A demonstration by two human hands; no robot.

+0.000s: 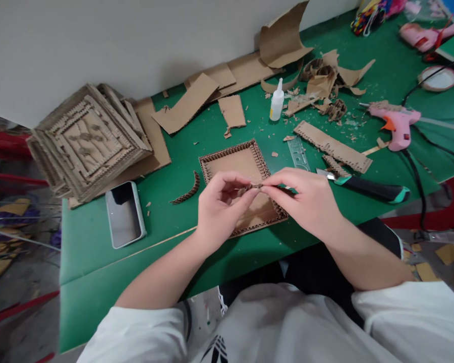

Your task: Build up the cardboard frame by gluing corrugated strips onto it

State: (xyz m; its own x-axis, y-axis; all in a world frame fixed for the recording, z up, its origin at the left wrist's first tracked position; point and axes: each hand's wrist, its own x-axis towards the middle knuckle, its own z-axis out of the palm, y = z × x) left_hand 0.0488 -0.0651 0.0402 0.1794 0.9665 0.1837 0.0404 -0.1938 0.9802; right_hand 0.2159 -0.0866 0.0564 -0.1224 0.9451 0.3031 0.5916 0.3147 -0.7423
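Observation:
Between the fingertips of my left hand (224, 206) and my right hand (303, 197) is a small strip of corrugated cardboard (256, 186), pinched from both sides. Both hands hover over a shallow square cardboard tray (236, 160) whose raised rim is edged with corrugated strips. My hands hide the tray's middle and part of its rim. Left of the tray lies a loose curved corrugated strip (187, 190). To the right, a utility knife (371, 187) with a black and green handle rests near a short corrugated piece (336, 165).
Stacked framed cardboard panels (93, 141) lean at the left, behind a phone (125, 214). A glue bottle (276, 101) stands upright near torn cardboard scraps (323, 80). A pink glue gun (399, 123) with a cord, a clear ruler (298, 153) and a cardboard strip (331, 145) lie rightward.

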